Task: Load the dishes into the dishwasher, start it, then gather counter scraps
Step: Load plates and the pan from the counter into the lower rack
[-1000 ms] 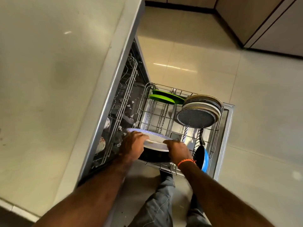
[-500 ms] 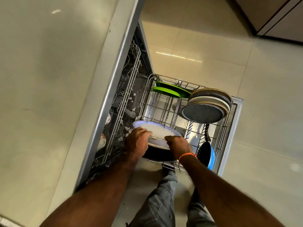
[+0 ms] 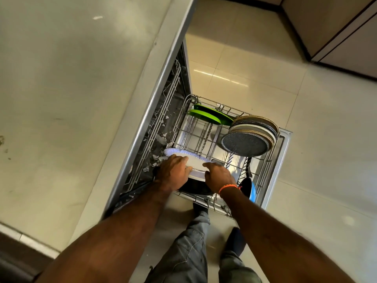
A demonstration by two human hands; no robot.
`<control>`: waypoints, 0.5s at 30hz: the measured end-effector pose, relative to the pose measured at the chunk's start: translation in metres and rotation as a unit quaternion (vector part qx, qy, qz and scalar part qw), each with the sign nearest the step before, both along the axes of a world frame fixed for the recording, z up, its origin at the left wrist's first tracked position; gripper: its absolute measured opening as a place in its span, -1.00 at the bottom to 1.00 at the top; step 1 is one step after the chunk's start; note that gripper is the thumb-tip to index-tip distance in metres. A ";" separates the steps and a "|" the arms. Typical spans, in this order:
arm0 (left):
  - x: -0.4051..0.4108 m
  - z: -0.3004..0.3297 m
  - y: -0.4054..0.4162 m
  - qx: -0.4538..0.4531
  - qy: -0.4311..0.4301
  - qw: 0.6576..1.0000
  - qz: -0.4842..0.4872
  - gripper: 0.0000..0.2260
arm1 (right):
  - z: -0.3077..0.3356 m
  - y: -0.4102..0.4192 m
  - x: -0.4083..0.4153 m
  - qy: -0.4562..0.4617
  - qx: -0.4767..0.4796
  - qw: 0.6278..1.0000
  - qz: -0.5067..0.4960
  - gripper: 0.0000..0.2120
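The dishwasher's lower rack (image 3: 206, 137) is pulled out over the floor. Both my hands hold white plates with a purple-patterned rim (image 3: 193, 162) at the rack's near left. My left hand (image 3: 173, 172) grips their left edge and my right hand (image 3: 219, 176) grips their right edge. A dark bowl or pan (image 3: 193, 187) sits just under the plates. Two green plates (image 3: 210, 116) stand at the rack's far side. A stack of grey and tan speckled plates (image 3: 250, 137) leans at the right.
A pale stone counter (image 3: 61, 99) fills the left, its metal edge running above the dishwasher opening. The upper rack (image 3: 161, 127) shows inside. A blue-rimmed pan (image 3: 250, 187) stands at the rack's near right. My legs and dark shoes (image 3: 234, 240) stand on the tiled floor.
The plates have tipped a little flatter and lower in the rack. Both hands keep their hold on them; the camera shifted slightly.
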State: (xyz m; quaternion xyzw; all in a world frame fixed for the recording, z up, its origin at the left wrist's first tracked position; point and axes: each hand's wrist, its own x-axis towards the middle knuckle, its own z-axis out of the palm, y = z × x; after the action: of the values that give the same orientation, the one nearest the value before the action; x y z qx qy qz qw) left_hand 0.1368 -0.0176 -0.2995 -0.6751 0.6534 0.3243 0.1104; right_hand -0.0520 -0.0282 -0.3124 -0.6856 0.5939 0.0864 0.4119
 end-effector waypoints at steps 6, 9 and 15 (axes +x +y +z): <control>-0.013 0.059 0.014 0.023 -0.001 1.000 0.015 -0.51 | 0.062 -0.008 -0.011 0.025 -0.010 0.998 0.050 -0.56; -0.021 0.098 0.032 0.011 0.003 0.999 0.048 -0.52 | 0.100 -0.004 -0.018 0.034 -0.014 0.996 0.087 -0.54; -0.043 0.177 0.076 -0.006 0.025 0.991 0.128 -0.58 | 0.174 0.014 -0.039 0.036 -0.053 0.978 0.201 -0.51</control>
State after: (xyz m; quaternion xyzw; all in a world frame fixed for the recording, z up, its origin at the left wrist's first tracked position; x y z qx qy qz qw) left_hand 0.0940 0.0582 -0.1225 -0.7457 0.5660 0.3483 0.0477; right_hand -0.0908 -0.0140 -0.1388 -0.8083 0.4624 0.1600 0.3275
